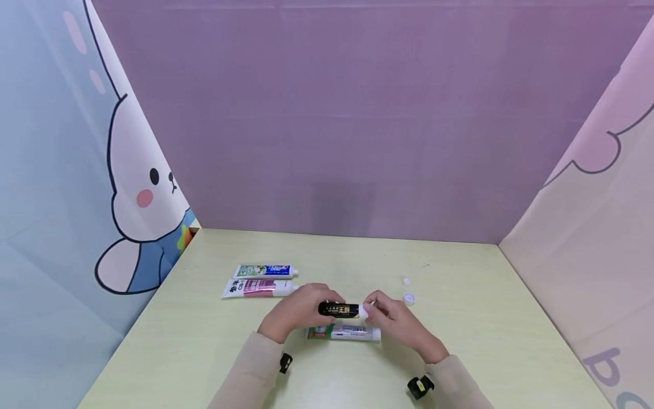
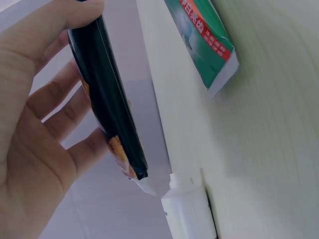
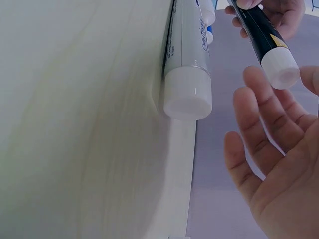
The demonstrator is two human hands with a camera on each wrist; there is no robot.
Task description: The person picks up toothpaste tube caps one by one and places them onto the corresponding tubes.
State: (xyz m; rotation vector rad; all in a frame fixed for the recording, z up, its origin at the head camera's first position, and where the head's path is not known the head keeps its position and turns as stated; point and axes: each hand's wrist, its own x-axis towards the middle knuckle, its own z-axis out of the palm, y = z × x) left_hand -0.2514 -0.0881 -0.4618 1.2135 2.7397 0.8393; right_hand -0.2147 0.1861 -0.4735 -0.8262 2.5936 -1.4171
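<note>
My left hand [image 1: 305, 308] grips a black toothpaste tube [image 1: 337, 309] by its body, holding it level above the table. At the tube's right end, the thumb and fingers of my right hand [image 1: 398, 322] are on its white cap [image 3: 279, 67]. The right thumb touches one side of the cap in the right wrist view, with fingertips by the other side. Just below the raised tube, a white and green toothpaste tube [image 1: 355, 332] lies on the table with its white cap on. Its green crimped end [image 2: 214, 55] shows in the left wrist view.
Side by side at the left lie a blue and green tube [image 1: 265, 271] and a white and pink tube [image 1: 265, 288], their nozzles bare. Two loose white caps, a larger one [image 1: 409, 298] and a smaller one [image 1: 406, 281], lie right of centre. A purple backdrop [image 1: 327, 142] stands behind the table.
</note>
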